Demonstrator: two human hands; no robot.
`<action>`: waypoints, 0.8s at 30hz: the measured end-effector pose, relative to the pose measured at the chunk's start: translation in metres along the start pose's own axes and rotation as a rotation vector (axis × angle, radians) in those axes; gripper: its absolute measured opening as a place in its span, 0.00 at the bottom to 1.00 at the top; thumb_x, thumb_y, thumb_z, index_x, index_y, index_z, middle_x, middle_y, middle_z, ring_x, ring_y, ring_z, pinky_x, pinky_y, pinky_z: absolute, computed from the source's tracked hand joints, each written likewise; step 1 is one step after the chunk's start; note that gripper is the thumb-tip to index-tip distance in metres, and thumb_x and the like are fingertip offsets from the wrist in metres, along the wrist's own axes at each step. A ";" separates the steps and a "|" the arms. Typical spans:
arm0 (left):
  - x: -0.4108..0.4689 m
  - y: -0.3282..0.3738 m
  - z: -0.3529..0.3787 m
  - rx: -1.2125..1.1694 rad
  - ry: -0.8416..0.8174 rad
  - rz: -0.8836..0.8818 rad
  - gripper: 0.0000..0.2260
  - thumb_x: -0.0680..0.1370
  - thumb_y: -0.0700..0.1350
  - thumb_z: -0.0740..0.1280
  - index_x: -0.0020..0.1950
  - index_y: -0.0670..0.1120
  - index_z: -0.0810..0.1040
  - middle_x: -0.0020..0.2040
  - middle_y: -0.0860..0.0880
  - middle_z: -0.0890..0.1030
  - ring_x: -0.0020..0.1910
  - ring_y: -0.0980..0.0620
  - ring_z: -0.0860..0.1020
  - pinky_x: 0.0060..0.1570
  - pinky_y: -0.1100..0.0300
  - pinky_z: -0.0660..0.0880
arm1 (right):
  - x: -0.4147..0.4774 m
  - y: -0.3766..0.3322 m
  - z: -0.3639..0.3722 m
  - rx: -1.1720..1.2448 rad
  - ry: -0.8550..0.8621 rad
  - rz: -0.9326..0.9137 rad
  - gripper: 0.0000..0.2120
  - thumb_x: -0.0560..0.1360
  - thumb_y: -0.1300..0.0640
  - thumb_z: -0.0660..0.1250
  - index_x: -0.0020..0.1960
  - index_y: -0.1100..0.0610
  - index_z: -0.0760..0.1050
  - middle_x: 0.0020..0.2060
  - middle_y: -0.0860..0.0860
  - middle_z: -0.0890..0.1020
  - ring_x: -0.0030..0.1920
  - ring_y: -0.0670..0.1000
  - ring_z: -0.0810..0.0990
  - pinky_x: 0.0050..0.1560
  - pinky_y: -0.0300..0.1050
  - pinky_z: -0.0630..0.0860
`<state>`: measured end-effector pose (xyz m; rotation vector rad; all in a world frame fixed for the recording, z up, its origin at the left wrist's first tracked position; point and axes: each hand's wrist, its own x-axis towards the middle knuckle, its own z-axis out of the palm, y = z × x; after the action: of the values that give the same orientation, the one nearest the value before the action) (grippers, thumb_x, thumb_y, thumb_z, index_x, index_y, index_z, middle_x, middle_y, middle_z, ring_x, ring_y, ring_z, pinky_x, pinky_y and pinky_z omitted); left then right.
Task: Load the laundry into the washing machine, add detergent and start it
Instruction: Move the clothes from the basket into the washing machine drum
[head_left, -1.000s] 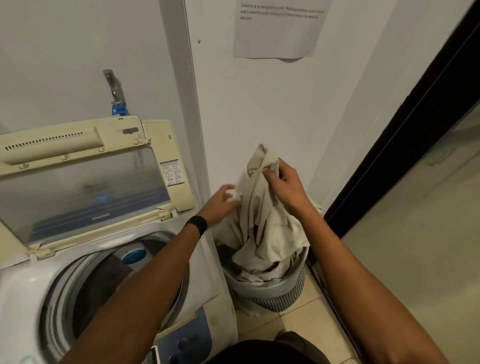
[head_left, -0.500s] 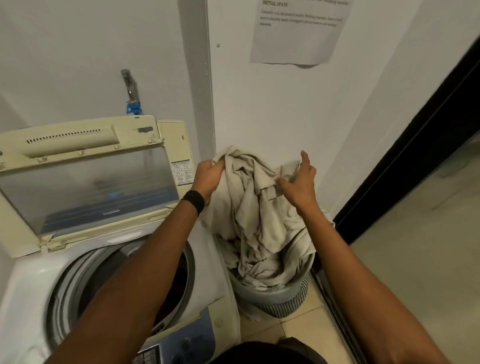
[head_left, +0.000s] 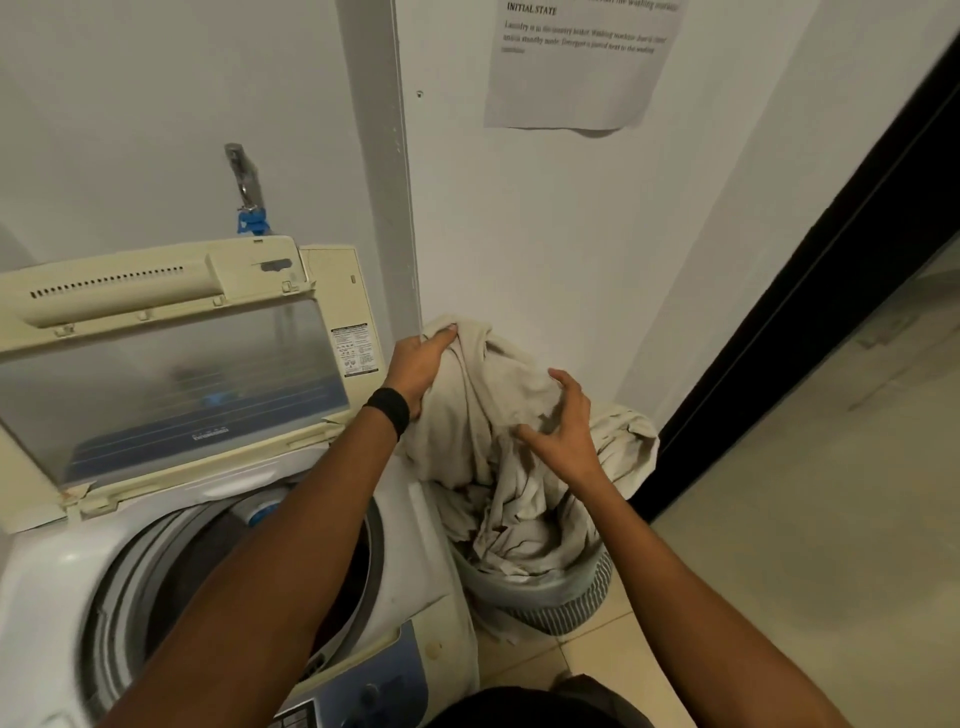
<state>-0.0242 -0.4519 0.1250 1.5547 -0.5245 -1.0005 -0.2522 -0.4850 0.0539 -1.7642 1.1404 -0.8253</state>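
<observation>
A large beige cloth (head_left: 498, 426) rises out of a grey laundry basket (head_left: 550, 597) standing on the floor right of the washing machine (head_left: 415, 561). My left hand (head_left: 421, 364) grips the cloth's top edge, lifted above the basket. My right hand (head_left: 563, 426) hovers over the middle of the cloth with fingers spread and slightly bent, holding nothing. The top-loading machine has its lid (head_left: 171, 364) raised and its drum (head_left: 208, 561) open, with dark laundry inside, partly hidden by my left forearm.
A tap with a blue fitting (head_left: 248, 208) sticks out of the wall behind the machine. A printed sheet (head_left: 576, 62) hangs on the wall. A dark door frame (head_left: 805, 291) runs along the right, with tiled floor (head_left: 805, 519) beyond. The control panel (head_left: 363, 691) is at the machine's front.
My right hand has let go of the cloth and dropped lower over its middle. My left hand took hold of the top edge and keeps it raised.
</observation>
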 end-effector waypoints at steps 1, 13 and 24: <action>0.000 0.000 0.000 0.006 -0.004 0.004 0.16 0.79 0.53 0.72 0.60 0.42 0.83 0.53 0.44 0.86 0.54 0.44 0.84 0.52 0.56 0.80 | 0.001 0.001 -0.003 0.058 -0.001 0.039 0.38 0.71 0.59 0.78 0.74 0.47 0.62 0.65 0.47 0.69 0.63 0.45 0.71 0.62 0.33 0.72; -0.027 -0.010 0.025 0.498 -0.028 0.739 0.26 0.72 0.52 0.73 0.69 0.49 0.72 0.57 0.50 0.72 0.55 0.50 0.76 0.55 0.55 0.77 | 0.028 -0.081 -0.027 -0.002 0.261 -0.046 0.05 0.68 0.58 0.70 0.42 0.50 0.78 0.33 0.46 0.78 0.32 0.43 0.73 0.34 0.42 0.71; -0.029 -0.009 0.046 0.120 0.032 0.616 0.04 0.78 0.41 0.66 0.50 0.44 0.80 0.39 0.48 0.79 0.38 0.51 0.76 0.43 0.59 0.73 | 0.043 -0.098 -0.052 -0.481 0.064 -0.182 0.08 0.74 0.47 0.71 0.49 0.46 0.73 0.38 0.46 0.80 0.39 0.50 0.78 0.37 0.47 0.71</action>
<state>-0.0793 -0.4525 0.1263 1.3773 -0.9815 -0.4760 -0.2454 -0.5194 0.1673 -2.2776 1.3123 -0.7584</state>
